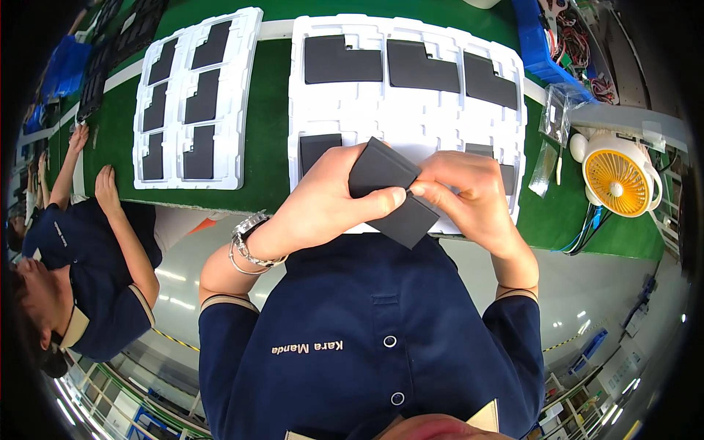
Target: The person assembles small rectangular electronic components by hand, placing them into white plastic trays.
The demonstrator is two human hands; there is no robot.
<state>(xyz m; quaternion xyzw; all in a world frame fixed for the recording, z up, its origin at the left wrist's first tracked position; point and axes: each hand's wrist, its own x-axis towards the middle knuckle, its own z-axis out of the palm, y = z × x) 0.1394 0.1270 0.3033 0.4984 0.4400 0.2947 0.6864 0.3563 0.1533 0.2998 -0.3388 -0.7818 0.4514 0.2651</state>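
Note:
Above the near edge of the bench I hold a dark grey, flat L-shaped piece [386, 170] at a tilt. My left hand [331, 192] is closed on it, thumb across its face and fingers behind. At the notch in its right side, my right hand [466, 192] pinches with thumb and fingertips; what lies between them is too small to make out. Beneath and beyond my hands is a white moulded tray [345, 110] with similar dark pieces, such as one in the far row [341, 62]. My hands partly hide its near row.
A second white tray [238, 95] of dark L-shaped pieces lies left on the green bench [268, 132]. At right are a yellow-and-white fan [620, 183], clear plastic bags [544, 165] and a blue bin [535, 44] of wires. A co-worker [95, 271] stands left, hands at the bench.

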